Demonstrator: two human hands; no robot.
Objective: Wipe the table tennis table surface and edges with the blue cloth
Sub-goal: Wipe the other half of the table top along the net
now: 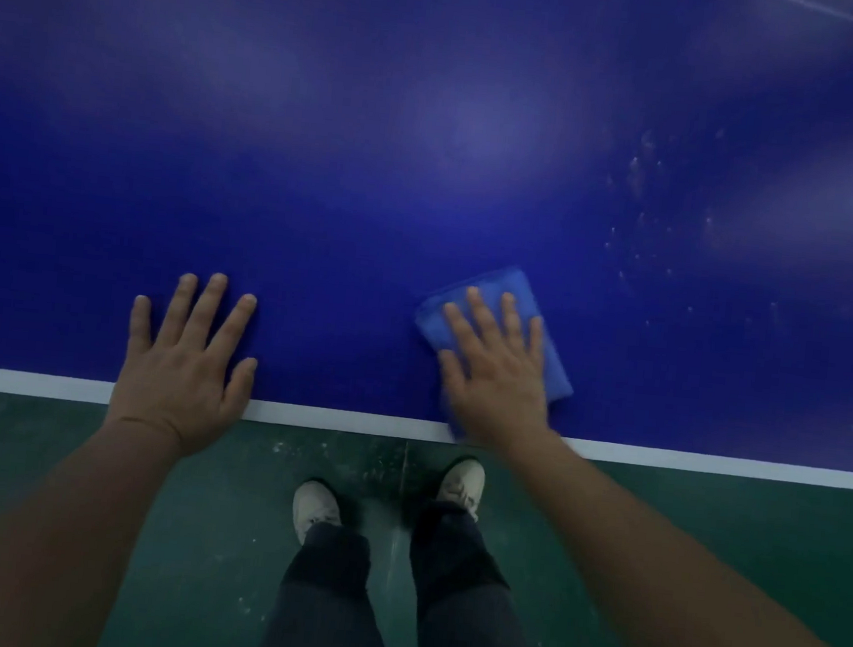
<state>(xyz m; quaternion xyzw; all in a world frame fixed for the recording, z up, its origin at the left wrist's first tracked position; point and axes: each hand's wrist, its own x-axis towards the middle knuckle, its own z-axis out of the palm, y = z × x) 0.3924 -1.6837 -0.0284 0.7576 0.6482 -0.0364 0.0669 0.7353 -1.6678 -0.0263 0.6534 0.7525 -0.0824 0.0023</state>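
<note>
The right hand (494, 375) lies flat on the folded blue cloth (529, 301), its fingers (477, 312) straight and spread, pressing the cloth down instead of gripping it. The cloth sits on the blue surface (430, 143) just inside the near edge, its near corner reaching the white edge line (354, 420) under the heel of the hand. The left hand (183, 369) rests palm-down on the bare surface by the same near edge, fingers straight and relaxed, holding nothing; it looks like a brace.

The main risk, as I judge it, comes from the flat press: nothing pinches the cloth, so a quick stroke or uneven pressure could let it bunch, unfold or slip out from under the palm. So close to the near edge, a pull toward the body could drag it over the edge onto the green floor (705, 528).

Pale specks (637, 187) lie scattered toward the far right of the surface, well apart from the cloth. Short strokes kept near the edge would likely miss them, and a dry pass may only smear them. Leaning on the left hand could leave fresh marks where the palm rests.
</note>
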